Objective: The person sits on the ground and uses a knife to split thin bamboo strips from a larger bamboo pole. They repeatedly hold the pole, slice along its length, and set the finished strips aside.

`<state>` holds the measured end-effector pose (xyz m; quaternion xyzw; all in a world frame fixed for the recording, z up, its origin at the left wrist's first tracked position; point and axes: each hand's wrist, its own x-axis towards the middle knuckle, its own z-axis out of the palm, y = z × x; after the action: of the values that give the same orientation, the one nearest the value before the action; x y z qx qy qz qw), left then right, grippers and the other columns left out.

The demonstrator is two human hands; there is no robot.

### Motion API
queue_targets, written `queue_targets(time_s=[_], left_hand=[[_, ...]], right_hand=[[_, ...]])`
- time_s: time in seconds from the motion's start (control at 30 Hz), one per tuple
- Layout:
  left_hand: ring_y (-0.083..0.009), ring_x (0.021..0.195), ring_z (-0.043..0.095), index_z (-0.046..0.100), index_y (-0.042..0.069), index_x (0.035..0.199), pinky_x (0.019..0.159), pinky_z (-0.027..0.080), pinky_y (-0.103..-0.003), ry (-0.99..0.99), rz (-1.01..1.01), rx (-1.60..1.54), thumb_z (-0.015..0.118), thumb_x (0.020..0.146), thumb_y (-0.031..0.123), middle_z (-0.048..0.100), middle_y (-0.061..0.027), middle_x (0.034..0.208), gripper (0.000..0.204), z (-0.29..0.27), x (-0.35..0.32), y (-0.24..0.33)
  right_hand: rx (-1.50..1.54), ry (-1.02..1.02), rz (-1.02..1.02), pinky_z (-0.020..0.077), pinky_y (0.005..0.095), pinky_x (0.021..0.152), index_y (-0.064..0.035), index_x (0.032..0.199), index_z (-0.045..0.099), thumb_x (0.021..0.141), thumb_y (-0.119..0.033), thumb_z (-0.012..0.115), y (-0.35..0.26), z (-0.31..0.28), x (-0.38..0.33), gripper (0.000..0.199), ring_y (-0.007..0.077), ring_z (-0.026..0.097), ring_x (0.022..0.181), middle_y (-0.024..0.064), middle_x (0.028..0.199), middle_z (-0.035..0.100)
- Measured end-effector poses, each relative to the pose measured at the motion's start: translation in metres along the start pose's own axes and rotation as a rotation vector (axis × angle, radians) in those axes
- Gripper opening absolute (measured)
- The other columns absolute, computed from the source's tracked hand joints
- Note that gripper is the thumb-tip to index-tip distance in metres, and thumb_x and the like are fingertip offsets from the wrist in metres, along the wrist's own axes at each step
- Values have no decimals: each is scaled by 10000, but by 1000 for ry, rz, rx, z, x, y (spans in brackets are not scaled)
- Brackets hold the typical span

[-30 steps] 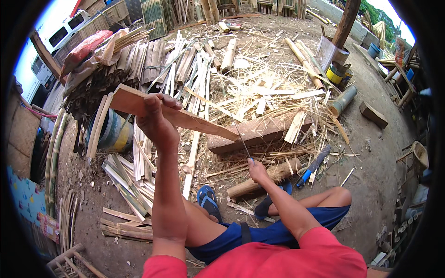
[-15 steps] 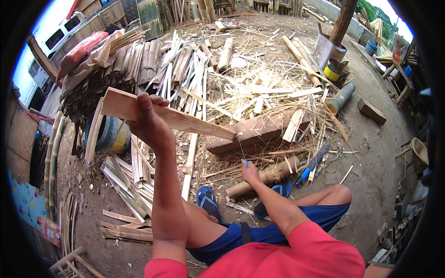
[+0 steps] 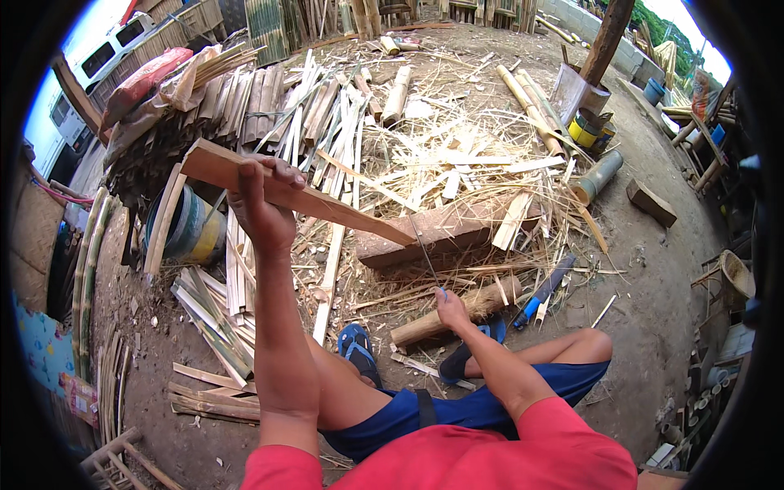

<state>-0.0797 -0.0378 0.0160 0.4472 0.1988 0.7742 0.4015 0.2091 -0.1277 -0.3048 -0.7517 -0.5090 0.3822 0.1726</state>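
My left hand [image 3: 265, 204] is closed around a flat bamboo slat [image 3: 339, 211], held up at a slant. The slat's lower end reaches the top edge of a thick wooden block [image 3: 441, 237] on the ground. Lower and to the right, my right hand [image 3: 452, 310] grips the blue handle of a thin-bladed knife [image 3: 426, 257]. Its blade points up and away from me and meets the slat's low end at the block; whether it cuts in cannot be made out. A round log [image 3: 433, 323] lies just past my feet, close to my right hand.
Pale shavings [image 3: 449, 155] cover the ground beyond the block. Split bamboo pieces [image 3: 220, 106] are stacked at the far left, above a bucket [image 3: 192, 229]. A blue-and-dark tube [image 3: 543, 292], a bamboo section [image 3: 599, 175] and a wood chunk [image 3: 651, 202] lie to the right.
My left hand has tilted the slat so its raised end sits higher and shows a narrower face. My right hand has shifted slightly right with the knife.
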Motion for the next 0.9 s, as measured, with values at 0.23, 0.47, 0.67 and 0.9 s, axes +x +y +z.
queue_targets(time_s=[0.23, 0.47, 0.67, 0.9], left_hand=[[-123, 1019, 517, 414, 59, 1418, 938, 394, -297, -109, 158, 298, 606, 954, 525, 603, -56, 1206, 685, 15, 4, 5], [-138, 817, 601, 542, 29, 1043, 832, 470, -301, 190, 279, 592, 741, 904, 326, 657, -51, 865, 384, 36, -3, -13], [-118, 791, 613, 510, -2, 1025, 785, 486, -266, 291, 271, 496, 794, 876, 309, 660, -62, 838, 447, 31, -1, -9], [-138, 777, 655, 507, 11, 1036, 796, 511, -286, 269, 287, 399, 781, 882, 268, 675, -70, 844, 406, 19, -3, -9]], right_hand=[[182, -121, -186, 467, 518, 764, 6, 975, 586, 1042, -500, 369, -37, -20, -17, 554, 487, 613, 881, 278, 868, 643], [396, -114, -667, 419, 455, 598, -27, 961, 486, 1060, -431, 425, -182, -88, -116, 421, 362, 538, 647, 184, 710, 550], [360, -158, -762, 423, 426, 595, -25, 1000, 498, 1047, -428, 464, -171, -81, -104, 406, 383, 553, 649, 194, 713, 550], [177, -86, -158, 453, 523, 676, -12, 959, 541, 1037, -443, 453, -136, -48, -45, 447, 501, 597, 785, 260, 790, 624]])
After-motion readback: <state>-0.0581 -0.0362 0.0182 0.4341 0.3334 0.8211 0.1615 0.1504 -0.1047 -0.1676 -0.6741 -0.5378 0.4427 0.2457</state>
